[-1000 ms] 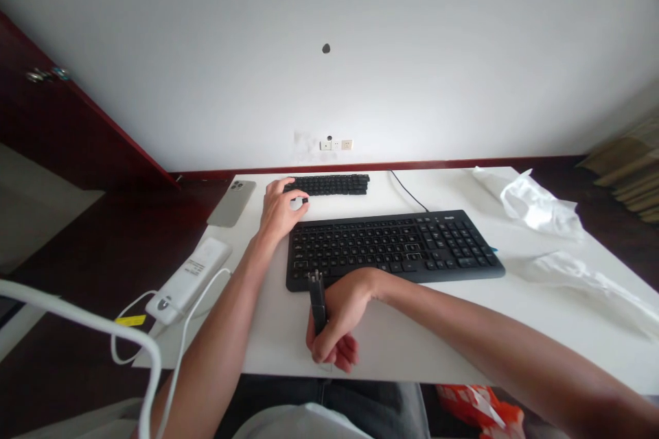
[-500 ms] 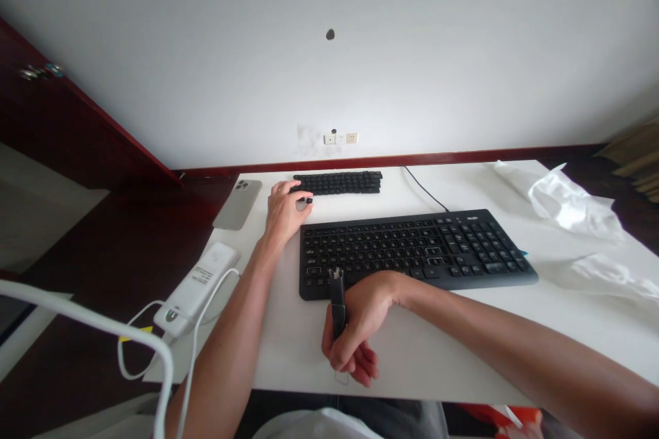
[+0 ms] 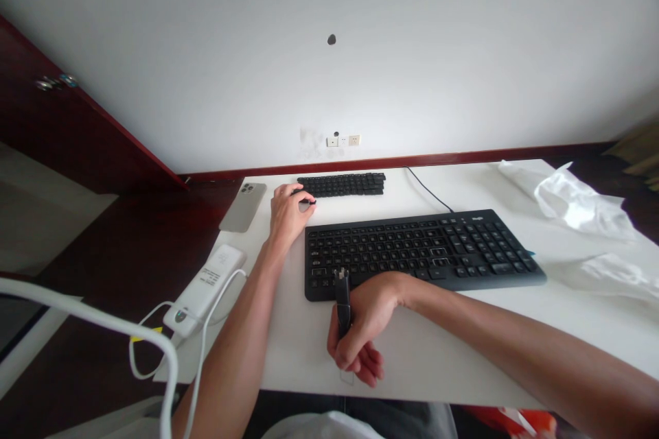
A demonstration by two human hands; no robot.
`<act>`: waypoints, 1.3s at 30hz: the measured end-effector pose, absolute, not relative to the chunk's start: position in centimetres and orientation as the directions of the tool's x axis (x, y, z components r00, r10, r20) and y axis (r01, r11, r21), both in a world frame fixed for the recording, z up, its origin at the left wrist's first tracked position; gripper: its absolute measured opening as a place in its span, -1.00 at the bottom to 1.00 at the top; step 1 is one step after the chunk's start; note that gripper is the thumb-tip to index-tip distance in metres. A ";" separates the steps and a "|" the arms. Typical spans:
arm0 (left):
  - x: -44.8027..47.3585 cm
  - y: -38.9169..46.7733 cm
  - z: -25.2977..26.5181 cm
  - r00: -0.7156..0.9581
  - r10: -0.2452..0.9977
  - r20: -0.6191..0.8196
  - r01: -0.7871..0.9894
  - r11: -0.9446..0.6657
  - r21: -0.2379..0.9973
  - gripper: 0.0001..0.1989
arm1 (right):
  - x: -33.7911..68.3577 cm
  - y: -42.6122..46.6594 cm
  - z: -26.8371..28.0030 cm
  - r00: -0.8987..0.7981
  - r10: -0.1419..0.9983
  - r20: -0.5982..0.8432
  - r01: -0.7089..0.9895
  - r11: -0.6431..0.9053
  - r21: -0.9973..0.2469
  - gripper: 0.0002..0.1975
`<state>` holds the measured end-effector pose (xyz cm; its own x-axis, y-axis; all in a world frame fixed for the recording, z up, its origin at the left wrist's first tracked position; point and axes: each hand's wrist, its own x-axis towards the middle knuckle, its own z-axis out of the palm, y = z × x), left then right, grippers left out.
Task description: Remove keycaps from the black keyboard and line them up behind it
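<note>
My right hand grips a black keycap puller, its wire tip resting over the bottom-left keys of the black keyboard. My left hand lies on the white desk beside the keyboard's far-left corner, with a small black keycap between thumb and fingers. Just beyond it lies a block of loose black keycaps set in rows.
A grey phone lies face down at the desk's left edge. A white power bank with white cables sits nearer, at the left. Crumpled clear plastic bags cover the right side. The keyboard's cable runs to the back edge.
The view has shifted, so everything sits further right in the picture. My left hand has carried the small keycap closer to the rows of loose keycaps. My right hand keeps hold of the puller.
</note>
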<state>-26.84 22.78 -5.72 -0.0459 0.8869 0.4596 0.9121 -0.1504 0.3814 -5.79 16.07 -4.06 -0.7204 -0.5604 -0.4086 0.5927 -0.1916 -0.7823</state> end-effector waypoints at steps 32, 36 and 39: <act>-27.0 23.5 -6.4 -0.096 0.871 0.481 0.892 -0.140 0.431 -0.80 | -5.9 16.0 -3.5 -0.715 -0.535 -0.450 0.609 -0.161 -0.776 -0.61; -27.1 23.5 -6.5 -0.095 0.870 0.483 0.890 -0.143 0.434 -0.78 | -6.0 15.9 -3.6 -0.708 -0.539 -0.456 0.616 -0.156 -0.772 -0.62; -27.1 23.5 -6.4 -0.091 0.866 0.492 0.878 -0.164 0.450 -0.76 | -6.0 15.9 -3.6 -0.712 -0.534 -0.455 0.612 -0.154 -0.776 -0.59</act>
<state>-27.11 23.47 -6.41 -0.0909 0.8656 0.4924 0.8776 -0.1640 0.4504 -6.05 15.87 -3.61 -0.7123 -0.5342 -0.4552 0.6116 -0.1543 -0.7760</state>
